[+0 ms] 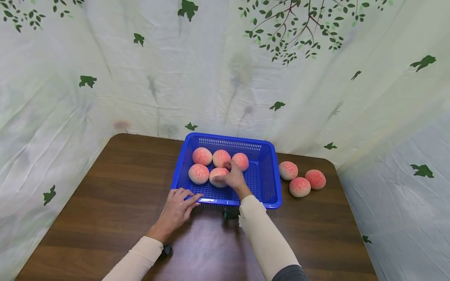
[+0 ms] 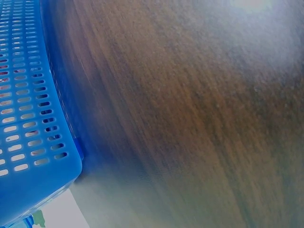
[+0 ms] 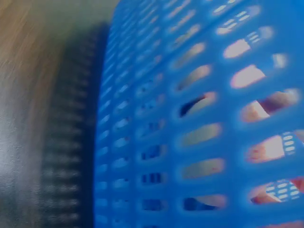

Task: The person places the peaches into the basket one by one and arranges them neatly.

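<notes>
Head: right hand (image 1: pixel 234 178) inside basket (image 1: pixel 270 191), fingers curled on a peach (image 1: pixel 217 174); 4 more peaches beside it, 3 out on table (image 1: pixel 116 187). Left hand (image 1: pixel 177 208) relaxed, fingertips on near rim. Wrist views: only basket wall (image 2: pixel 28 118), blurred.

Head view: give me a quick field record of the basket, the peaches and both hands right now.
basket: blue basket on the brown table, near its far edge
peaches in basket: five; three in the back row, two in front
peaches outside: three on the table right of the basket
right hand: right hand inside the basket, fingers on the front-right peach
left hand: left hand on the table, fingers touching the basket's near rim
backdrop: white cloth with green leaf print
</notes>
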The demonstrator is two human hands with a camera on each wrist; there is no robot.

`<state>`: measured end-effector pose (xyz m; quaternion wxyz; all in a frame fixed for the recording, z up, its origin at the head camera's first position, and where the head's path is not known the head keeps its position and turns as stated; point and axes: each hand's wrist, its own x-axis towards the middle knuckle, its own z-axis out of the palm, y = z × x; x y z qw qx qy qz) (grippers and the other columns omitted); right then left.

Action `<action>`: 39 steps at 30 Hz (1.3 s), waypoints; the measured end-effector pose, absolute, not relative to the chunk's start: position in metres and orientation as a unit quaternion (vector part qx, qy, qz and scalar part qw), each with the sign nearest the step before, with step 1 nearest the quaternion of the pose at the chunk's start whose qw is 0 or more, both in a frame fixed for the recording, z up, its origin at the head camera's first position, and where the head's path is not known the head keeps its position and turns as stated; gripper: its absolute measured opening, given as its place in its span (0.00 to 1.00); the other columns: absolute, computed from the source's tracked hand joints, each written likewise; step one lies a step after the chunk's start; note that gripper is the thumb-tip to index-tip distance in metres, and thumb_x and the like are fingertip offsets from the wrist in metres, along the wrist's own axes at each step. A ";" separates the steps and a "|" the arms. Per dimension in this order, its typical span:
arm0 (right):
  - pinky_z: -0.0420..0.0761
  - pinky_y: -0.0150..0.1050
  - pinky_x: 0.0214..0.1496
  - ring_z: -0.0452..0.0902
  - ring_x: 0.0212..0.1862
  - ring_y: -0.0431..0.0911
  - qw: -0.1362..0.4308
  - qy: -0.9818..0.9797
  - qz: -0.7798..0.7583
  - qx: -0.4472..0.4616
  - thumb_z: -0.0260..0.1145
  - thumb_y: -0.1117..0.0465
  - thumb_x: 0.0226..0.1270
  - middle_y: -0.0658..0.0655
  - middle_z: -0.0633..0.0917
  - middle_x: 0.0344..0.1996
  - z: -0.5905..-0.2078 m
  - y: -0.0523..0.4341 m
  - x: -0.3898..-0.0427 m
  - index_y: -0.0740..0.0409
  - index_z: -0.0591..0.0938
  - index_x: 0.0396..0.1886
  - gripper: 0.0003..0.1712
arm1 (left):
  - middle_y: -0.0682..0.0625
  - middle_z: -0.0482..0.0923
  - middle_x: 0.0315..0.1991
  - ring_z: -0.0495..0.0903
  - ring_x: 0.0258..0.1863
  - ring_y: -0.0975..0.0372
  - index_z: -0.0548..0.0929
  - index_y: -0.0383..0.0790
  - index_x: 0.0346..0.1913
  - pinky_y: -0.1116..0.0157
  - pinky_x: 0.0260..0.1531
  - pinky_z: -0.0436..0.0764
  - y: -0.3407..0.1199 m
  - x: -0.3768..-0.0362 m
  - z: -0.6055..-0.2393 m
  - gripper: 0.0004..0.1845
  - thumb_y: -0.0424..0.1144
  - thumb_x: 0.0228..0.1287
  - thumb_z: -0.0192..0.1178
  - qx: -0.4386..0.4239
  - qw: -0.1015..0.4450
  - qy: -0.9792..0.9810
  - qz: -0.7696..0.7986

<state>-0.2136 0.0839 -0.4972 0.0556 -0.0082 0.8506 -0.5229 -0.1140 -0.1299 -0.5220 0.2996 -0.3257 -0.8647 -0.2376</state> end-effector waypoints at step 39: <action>0.64 0.47 0.65 0.64 0.62 0.53 -0.180 0.747 -0.611 0.190 0.71 0.67 0.59 0.59 0.72 0.59 -0.471 0.290 -0.172 0.61 0.72 0.61 0.31 | 0.50 0.77 0.30 0.75 0.32 0.55 0.88 0.42 0.43 0.54 0.37 0.67 -0.129 -0.115 -0.522 0.26 0.53 0.75 0.42 -0.324 0.301 -0.860 -0.255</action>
